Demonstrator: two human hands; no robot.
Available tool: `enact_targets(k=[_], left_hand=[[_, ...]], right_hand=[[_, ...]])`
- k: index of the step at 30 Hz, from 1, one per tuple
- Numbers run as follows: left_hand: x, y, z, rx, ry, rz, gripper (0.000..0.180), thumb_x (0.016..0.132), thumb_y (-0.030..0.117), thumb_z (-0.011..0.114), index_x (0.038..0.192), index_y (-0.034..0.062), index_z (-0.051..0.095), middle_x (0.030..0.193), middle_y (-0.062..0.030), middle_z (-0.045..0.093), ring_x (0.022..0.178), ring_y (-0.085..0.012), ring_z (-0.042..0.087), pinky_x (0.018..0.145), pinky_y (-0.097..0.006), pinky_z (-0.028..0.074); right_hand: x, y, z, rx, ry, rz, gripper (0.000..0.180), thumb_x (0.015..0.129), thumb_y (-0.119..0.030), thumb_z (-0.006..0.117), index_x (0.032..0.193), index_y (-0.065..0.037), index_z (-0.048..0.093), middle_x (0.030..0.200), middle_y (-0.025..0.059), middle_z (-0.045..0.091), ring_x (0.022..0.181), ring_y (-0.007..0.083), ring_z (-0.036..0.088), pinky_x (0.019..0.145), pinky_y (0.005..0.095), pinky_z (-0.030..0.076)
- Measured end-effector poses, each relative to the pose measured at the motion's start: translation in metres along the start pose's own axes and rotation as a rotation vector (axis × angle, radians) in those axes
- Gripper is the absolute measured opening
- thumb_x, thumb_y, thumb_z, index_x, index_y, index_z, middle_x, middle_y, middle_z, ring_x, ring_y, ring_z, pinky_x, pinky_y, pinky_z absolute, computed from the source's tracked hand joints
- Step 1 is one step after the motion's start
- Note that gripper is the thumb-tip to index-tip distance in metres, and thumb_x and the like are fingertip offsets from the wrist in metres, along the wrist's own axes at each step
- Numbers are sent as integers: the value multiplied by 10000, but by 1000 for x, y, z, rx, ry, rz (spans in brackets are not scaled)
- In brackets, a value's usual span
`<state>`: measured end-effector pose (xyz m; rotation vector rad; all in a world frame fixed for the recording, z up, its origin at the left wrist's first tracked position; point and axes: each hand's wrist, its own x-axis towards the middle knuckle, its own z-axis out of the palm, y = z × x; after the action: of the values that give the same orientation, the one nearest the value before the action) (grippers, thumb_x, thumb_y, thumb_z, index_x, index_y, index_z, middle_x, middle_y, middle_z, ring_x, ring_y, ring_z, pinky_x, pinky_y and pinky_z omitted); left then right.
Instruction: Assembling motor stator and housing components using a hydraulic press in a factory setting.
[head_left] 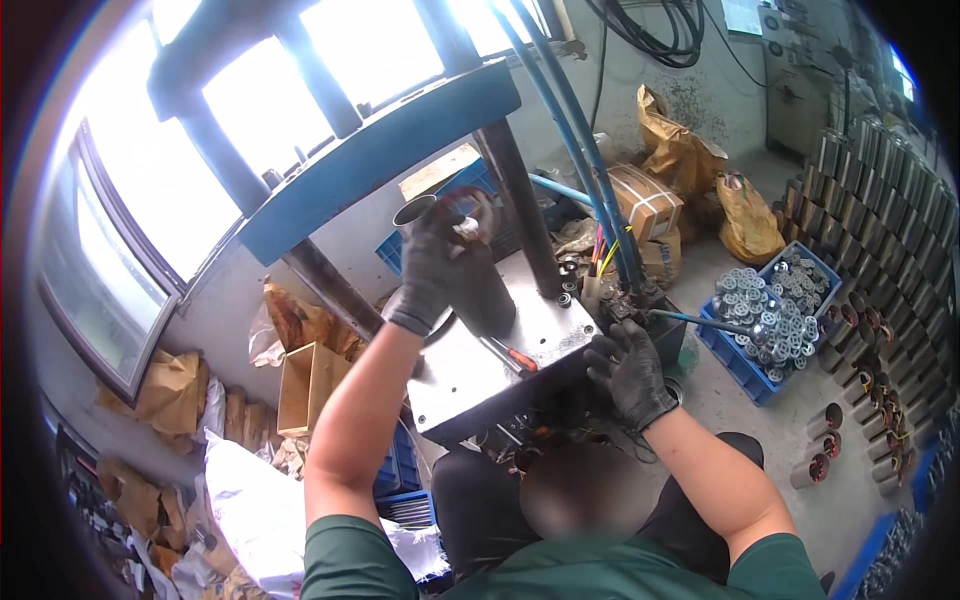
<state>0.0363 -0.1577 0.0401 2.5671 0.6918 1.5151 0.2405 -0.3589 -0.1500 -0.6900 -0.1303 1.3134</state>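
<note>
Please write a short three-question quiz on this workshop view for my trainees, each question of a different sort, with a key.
1. True or false: the left hand and right hand both wear dark gloves.
2. What lies on the press bed? A) a yellow hammer B) a red-handled screwdriver C) a white brush
3. Fill the gap: the wheel-shaped metal parts on the right sit in a ____ crate.

Key: 1 true; 2 B; 3 blue.
</note>
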Motion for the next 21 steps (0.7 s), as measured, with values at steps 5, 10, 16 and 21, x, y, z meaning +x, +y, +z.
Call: enact_targets(k=[5, 10, 16, 21], left_hand=[[36, -63, -37, 172, 59, -213, 479, 877, 397, 796, 1236, 91, 717, 1103, -141, 723, 937, -255, 737, 859, -385, 568], [60, -78, -54, -15, -50, -481, 550, 925, 533, 711, 1198, 56, 720, 1092, -160, 740, 988, -269, 726, 914, -386, 544], [54, -151, -69, 271, -135, -374, 607, 936, 562, 692, 1159, -3, 695, 1103, -189, 755, 1018, -287, 720, 920, -388, 538], [62, -125, -48, 215, -275, -463, 598, 915, 551, 745, 1186, 25, 659, 1103, -192, 740, 1009, -293, 714, 915, -398, 541]], right_hand=[[9, 15, -4, 21, -55, 43, 392, 918, -481, 749, 1125, -161, 657, 1058, 60, 691, 951, 269, 707, 853, 449, 573], [13, 16, -6, 24, -48, 51, 307, 937, -445, 730, 1076, -180, 661, 1010, 39, 712, 881, 241, 712, 794, 416, 575], [12, 23, 9, -17, -53, 85, 284, 938, -410, 718, 1114, -198, 650, 998, 21, 720, 834, 210, 712, 741, 390, 566], [16, 25, -1, -63, -30, 52, 335, 936, -446, 731, 1081, -149, 672, 1036, 67, 717, 901, 261, 720, 829, 442, 594]])
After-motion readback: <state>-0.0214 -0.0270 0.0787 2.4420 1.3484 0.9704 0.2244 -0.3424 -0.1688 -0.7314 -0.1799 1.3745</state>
